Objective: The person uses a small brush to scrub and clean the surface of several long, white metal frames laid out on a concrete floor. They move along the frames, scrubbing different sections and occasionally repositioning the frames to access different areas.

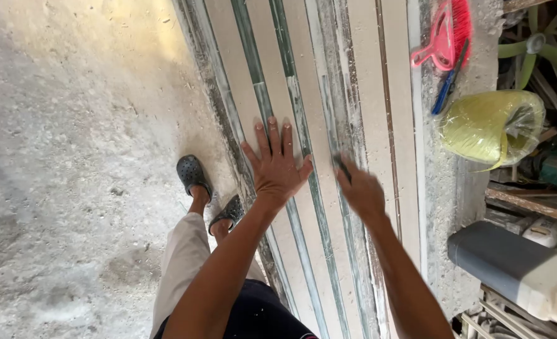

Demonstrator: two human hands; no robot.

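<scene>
We are looking straight down from head height at a workbench stacked with long, pale wooden strips (303, 188), which run from the top centre of the frame down toward the bottom centre, leaning slightly rightward as they descend. Greenish gaps show between the strips, and sawdust lies scattered over them.

Our left hand (277, 164) sits at the centre of the frame, fingers spread wide and palm flat on the strips, fingertips pointing toward the top edge. Its long line matches the long axis of the wood, so the strips stretch away ahead of and behind the hand.

Our right hand (361, 190) is just to the right of it, blurred by motion. It seems to close around a small dark object (343, 168), but we cannot tell what that object is or how tightly it is gripped. This hand lies over the strips further right, so each hand covers its own part of the stack.

At lower left, two feet in dark perforated clogs (194, 176) stand on a dusty concrete floor (71, 157). At upper right, a red hand brush (449, 31) and a blue-handled tool (448, 85) rest on the bench edge, with a yellow spool wrapped in plastic (488, 125) beside them and a grey container (510, 263) below.
</scene>
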